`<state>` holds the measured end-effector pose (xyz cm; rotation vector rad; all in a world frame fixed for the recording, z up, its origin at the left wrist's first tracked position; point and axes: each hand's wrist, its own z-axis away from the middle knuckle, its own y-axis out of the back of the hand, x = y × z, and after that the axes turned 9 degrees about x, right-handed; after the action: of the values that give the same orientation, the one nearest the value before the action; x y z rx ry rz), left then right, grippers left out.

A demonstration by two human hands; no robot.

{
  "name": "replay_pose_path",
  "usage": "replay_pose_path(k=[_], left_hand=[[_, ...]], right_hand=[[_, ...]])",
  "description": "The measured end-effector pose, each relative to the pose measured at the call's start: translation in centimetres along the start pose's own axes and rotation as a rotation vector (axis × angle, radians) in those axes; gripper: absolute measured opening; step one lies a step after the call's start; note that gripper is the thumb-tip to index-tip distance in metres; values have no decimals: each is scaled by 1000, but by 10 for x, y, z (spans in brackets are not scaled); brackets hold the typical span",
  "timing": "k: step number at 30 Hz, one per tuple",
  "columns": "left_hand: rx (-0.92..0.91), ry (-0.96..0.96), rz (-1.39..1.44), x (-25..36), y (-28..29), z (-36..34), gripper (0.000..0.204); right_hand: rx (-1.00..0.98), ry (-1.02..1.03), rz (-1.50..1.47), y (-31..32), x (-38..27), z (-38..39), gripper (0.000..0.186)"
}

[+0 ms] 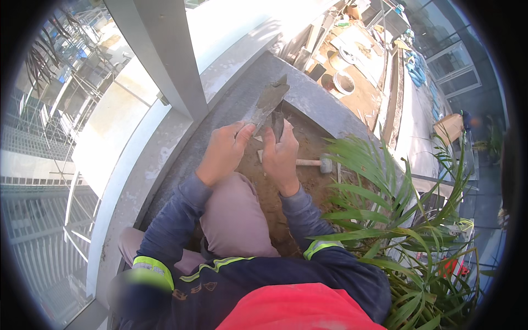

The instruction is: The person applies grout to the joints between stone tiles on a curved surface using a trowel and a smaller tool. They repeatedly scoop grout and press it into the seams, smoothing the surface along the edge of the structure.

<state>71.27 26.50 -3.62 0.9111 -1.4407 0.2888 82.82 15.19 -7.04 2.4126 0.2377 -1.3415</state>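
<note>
My left hand point(223, 153) is closed round the near end of a narrow flat grey strip point(270, 102), which points up and away from me. Its far part carries a brownish-grey smear like mortar. Close beside it, my right hand point(281, 157) grips a dark narrow tool point(278, 125), held roughly upright; its kind is unclear. The two hands are a small gap apart, above a soil-filled bed. A mallet point(325, 163) with a pale head and wooden handle lies on the soil just right of my right hand.
A grey stone ledge point(324, 110) borders the bed, and a metal post point(165, 49) rises at the left beside glass. Green palm leaves point(379, 203) crowd the right. Farther off are a white bucket point(344, 82), blue bags point(416, 70) and a cardboard box point(449, 128).
</note>
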Motion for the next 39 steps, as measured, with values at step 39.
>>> replay_pose_path(k=[39], left_hand=[[-74,-195,-259,8,-22,-26,42]], right_hand=[[237,-42,71,-16,23,10,24]])
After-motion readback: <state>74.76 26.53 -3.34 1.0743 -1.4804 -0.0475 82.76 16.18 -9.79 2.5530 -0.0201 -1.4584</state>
